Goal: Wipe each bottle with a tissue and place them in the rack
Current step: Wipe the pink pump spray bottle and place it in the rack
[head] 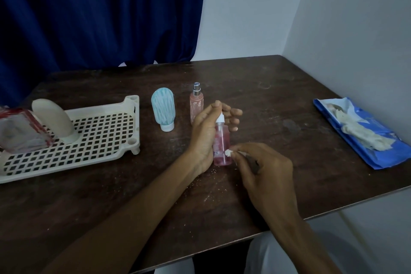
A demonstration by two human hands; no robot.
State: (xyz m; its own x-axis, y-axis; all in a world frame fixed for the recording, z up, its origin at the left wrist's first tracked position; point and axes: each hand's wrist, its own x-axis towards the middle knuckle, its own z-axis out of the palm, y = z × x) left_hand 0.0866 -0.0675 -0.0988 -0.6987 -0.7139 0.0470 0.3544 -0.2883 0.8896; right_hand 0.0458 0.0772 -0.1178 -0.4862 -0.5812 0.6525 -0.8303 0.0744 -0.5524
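Left hand [204,133] gripping pink bottle [221,140], right hand [266,171] pinching tissue [228,153] against it, rack [106,140] apart

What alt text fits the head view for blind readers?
The left hand holds a pink clear plastic bottle upright while the right hand pinches a white tissue wad against its side. A beige tube and a red-trimmed clear bottle sit in a cream perforated rack.

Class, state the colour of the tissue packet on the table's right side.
The packet is blue; head view.
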